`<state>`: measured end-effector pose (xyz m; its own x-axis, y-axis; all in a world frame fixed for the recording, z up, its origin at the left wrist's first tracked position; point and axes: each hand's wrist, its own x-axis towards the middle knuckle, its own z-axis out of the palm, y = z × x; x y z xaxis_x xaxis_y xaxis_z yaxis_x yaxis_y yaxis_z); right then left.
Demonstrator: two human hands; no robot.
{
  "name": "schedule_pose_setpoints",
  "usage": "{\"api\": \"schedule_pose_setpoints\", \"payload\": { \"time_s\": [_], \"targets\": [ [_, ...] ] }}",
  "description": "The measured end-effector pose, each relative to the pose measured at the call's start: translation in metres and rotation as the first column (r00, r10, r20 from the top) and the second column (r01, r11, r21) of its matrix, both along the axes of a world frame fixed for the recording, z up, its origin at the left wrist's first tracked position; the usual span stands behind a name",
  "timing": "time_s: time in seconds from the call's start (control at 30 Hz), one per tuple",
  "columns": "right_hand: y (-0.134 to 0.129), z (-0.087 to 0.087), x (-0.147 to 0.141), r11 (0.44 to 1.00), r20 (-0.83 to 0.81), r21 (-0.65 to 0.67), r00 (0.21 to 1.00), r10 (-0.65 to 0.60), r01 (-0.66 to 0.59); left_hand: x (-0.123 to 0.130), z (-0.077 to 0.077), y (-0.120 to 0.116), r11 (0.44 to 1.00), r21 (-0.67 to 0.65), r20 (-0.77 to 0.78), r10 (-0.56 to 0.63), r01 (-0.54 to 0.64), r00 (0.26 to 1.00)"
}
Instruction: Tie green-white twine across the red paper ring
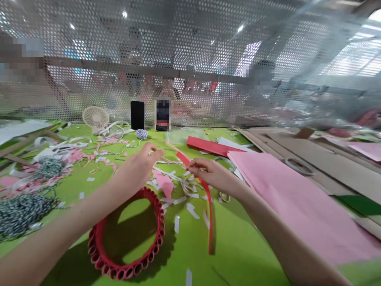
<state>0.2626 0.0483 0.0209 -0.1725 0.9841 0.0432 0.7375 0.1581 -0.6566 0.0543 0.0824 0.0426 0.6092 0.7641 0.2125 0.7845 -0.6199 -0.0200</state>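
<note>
Narrow red paper strip (210, 214) passes through the right grip (205, 172), whose thumb and fingers are closed on it in a firm pinch. Its long free end droops below the grip in a soft curve, so it looks light and limp and likely to crease; taking it flat between thumb and fingers, close to an end, would suit it best. Its shorter end rises ahead of the grip toward the left grip (139, 167), whose fingers curl just beside it; whether they hold anything cannot be told. Below the left grip, a ring of red rolled-paper tubes (159, 234) lies on the green surface (238, 250), stiff-looking yet easily crushed. White paper scraps (176, 224) scatter beneath both grips, and a large pink paper sheet (297, 202) lies right of the right grip.
</note>
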Motion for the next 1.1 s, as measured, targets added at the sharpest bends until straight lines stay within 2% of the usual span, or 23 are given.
{"api": "schedule_pose_setpoints", "payload": {
  "time_s": [0.17,0.27,0.37,0.43,0.5,0.6,0.73,0.77,0.83,0.9,0.97,1.03,1.1],
  "targets": [
    [0.002,0.000,0.003,0.992,0.098,0.079,0.989,-0.108,0.100,-0.001,0.002,0.003,1.000,0.004,-0.069,-0.009,0.009,0.998],
    [0.000,0.000,-0.003,0.984,0.063,0.160,0.994,-0.090,0.078,0.001,0.001,0.000,1.000,-0.001,-0.048,-0.028,0.028,0.998],
    [-0.007,0.000,-0.018,0.984,-0.134,0.177,0.990,0.053,-0.029,0.007,-0.001,-0.009,0.992,0.017,0.033,-0.125,0.124,0.992],
    [-0.011,0.001,-0.026,0.986,-0.306,0.124,0.941,0.141,-0.108,0.010,-0.003,-0.016,0.977,0.029,0.096,-0.211,0.209,0.973],
    [-0.013,0.001,-0.031,0.983,-0.442,0.062,0.878,0.180,-0.171,0.011,-0.003,-0.020,0.974,0.018,0.129,-0.228,0.228,0.965],
    [-0.011,0.001,-0.027,0.988,-0.548,0.006,0.826,0.132,-0.153,0.007,0.000,-0.016,0.990,0.021,0.148,-0.141,0.139,0.979],
    [-0.004,0.004,-0.009,0.998,-0.612,-0.023,0.791,0.027,-0.052,-0.009,0.012,0.000,0.985,0.173,0.175,-0.036,0.005,0.984],
    [-0.002,0.004,-0.004,0.999,-0.613,-0.022,0.790,0.012,-0.033,-0.014,0.017,0.004,0.976,0.216,0.192,-0.024,-0.018,0.981],
    [0.003,0.004,0.006,0.999,-0.536,0.007,0.844,-0.028,0.038,-0.025,0.025,0.010,0.957,0.283,0.260,-0.019,-0.058,0.965],
    [0.009,0.000,0.016,0.990,-0.383,0.062,0.919,-0.090,0.123,-0.033,0.033,0.011,0.952,0.284,0.383,-0.004,-0.114,0.924],
    [0.016,-0.007,0.027,0.970,-0.256,0.131,0.952,-0.165,0.203,-0.039,0.040,0.010,0.961,0.224,0.558,0.009,-0.161,0.830],
    [0.022,-0.014,0.037,0.935,-0.208,0.208,0.947,-0.245,0.287,-0.042,0.044,0.009,0.970,0.178,0.741,-0.023,-0.164,0.671],
    [0.027,-0.020,0.043,0.889,-0.186,0.289,0.932,-0.311,0.355,-0.042,0.047,0.008,0.975,0.172,0.857,-0.078,-0.141,0.509]
  ]
}}
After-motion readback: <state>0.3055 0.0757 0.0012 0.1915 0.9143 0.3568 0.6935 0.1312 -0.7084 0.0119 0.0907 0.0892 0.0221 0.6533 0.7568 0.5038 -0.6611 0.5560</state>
